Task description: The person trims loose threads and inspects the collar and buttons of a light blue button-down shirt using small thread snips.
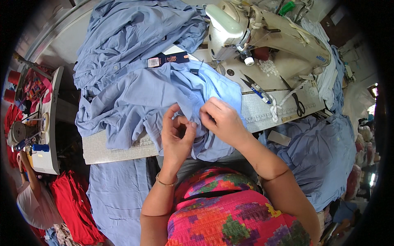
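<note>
A light blue shirt (pixel 135 92) lies rumpled over the front of the sewing table, with a dark hang tag (pixel 169 60) on its far side and a small dark label close by. My left hand (pixel 178 133) is closed at the shirt's near part, thumb and fingers curled together on the cloth. Beside it, my right hand (pixel 221 121) pinches the same shirt, knuckles up, its fingertips partly hidden. Any small item between the fingertips cannot be made out.
A sewing machine (pixel 266 41) stands at the back right, with white buttons (pixel 269 67) at its base. Blue-handled snips (pixel 256 88) and black scissors (pixel 296 98) lie right of the shirt. More blue garments (pixel 139 28) are heaped behind. Another person (pixel 37 201) sits at far left.
</note>
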The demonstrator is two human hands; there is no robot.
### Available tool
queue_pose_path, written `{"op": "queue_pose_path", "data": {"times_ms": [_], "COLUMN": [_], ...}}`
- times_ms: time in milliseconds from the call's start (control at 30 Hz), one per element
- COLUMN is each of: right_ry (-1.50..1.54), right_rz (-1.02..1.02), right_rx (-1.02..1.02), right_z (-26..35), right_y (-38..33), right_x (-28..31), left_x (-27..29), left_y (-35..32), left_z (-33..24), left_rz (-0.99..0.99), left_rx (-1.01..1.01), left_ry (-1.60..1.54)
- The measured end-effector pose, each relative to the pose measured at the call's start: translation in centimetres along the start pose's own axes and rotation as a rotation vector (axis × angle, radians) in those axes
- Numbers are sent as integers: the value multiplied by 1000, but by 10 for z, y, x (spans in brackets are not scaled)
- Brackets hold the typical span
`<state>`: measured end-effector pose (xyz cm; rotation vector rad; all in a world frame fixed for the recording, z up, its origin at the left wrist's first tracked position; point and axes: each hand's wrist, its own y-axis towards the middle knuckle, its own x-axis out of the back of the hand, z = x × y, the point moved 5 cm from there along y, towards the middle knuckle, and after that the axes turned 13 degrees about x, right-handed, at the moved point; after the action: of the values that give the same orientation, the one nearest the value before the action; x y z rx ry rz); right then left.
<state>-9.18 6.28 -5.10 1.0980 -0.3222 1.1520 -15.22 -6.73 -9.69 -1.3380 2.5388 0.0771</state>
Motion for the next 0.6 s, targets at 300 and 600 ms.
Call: {"op": "queue_pose_path", "data": {"times_ms": [300, 600], "right_ry": [586, 1091], "right_rz": [10, -3], "right_rx": [-285, -668], "right_z": [3, -22], "right_y": [-14, -25], "right_x": [-13, -26], "left_x": [0, -6], "left_y": [-4, -14], "left_z": [-3, -5], "left_rz": [36, 102], "left_rx": [37, -8], "left_ry": [-22, 75]}}
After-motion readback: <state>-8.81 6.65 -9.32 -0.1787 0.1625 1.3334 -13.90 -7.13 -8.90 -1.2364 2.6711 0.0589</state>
